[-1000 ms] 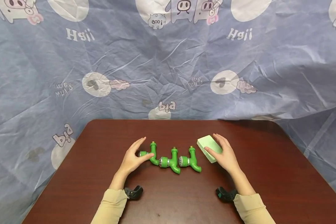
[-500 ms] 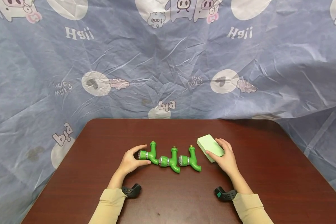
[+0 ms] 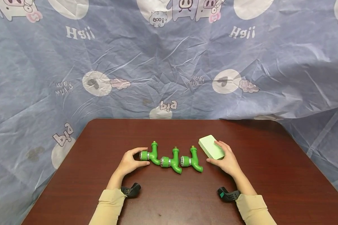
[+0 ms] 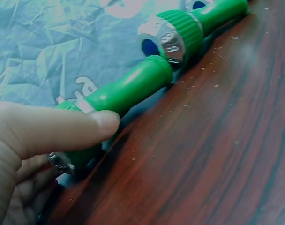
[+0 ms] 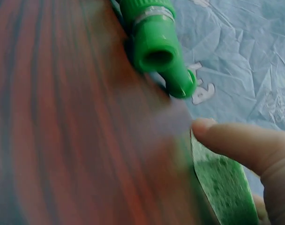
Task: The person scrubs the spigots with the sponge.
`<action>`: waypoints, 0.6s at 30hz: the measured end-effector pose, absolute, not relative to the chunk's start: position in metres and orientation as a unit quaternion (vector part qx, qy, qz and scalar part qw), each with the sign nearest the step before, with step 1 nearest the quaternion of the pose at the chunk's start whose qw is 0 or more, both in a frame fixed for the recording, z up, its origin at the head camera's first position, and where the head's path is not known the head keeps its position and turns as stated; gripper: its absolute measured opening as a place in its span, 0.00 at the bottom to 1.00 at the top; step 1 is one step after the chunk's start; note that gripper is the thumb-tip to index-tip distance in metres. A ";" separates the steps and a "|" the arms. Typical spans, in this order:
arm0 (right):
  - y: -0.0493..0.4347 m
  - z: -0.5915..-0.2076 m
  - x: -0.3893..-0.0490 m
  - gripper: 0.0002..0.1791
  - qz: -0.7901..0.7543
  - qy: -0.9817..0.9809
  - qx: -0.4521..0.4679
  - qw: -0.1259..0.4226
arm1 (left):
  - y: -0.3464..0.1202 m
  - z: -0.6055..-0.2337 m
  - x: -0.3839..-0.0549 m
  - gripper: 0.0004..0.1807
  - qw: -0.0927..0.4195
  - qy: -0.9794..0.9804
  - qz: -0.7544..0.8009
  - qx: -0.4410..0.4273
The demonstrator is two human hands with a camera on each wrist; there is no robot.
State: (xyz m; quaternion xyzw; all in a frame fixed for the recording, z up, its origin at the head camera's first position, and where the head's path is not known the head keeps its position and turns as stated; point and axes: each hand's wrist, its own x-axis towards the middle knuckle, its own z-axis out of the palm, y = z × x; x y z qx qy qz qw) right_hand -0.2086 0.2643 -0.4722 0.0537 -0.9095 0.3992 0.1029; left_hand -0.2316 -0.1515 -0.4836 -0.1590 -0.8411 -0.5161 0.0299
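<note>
Three green plastic faucets with silver-trimmed knobs lie in a row on the table. My left hand [image 3: 130,161] curls its thumb and fingers round the knob of the leftmost faucet [image 3: 154,155]. Up close in the left wrist view, the thumb lies along this faucet [image 4: 133,86]; the other fingers are mostly hidden behind it. Beside it are the middle faucet [image 3: 174,160] and the rightmost faucet [image 3: 194,160]. My right hand [image 3: 226,159] grips a pale green sponge [image 3: 209,145], fingers along its right edge and thumb at its near corner. The right wrist view shows the porous sponge side [image 5: 222,183].
The dark red-brown wooden table [image 3: 180,200] has rounded far corners. A wrinkled blue-grey printed cloth [image 3: 157,62] hangs right behind its far edge. Black bands sit on both wrists, just beyond the beige sleeves [image 3: 110,203].
Both hands have come down and closed in: the left round the leftmost faucet's knob, the right on the sponge. The faucets and the sponge stay in about the same places.
</note>
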 end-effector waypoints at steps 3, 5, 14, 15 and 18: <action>0.268 -0.471 -0.207 0.45 0.398 -0.910 0.070 0.089 | -0.152 -0.481 -0.229 0.28 0.023 -0.838 -0.523 -0.155; 0.270 -0.470 -0.206 0.44 0.399 -0.910 0.072 0.084 | -0.151 -0.475 -0.225 0.26 0.022 -0.836 -0.526 -0.154; 0.271 -0.468 -0.209 0.42 0.393 -0.915 0.045 0.076 | -0.143 -0.445 -0.211 0.24 0.046 -0.808 -0.572 -0.130; 0.271 -0.467 -0.209 0.42 0.394 -0.915 0.045 0.076 | -0.143 -0.445 -0.212 0.23 0.044 -0.802 -0.583 -0.126; 0.272 -0.464 -0.208 0.42 0.399 -0.913 0.043 0.077 | -0.144 -0.448 -0.215 0.23 0.033 -0.778 -0.616 -0.123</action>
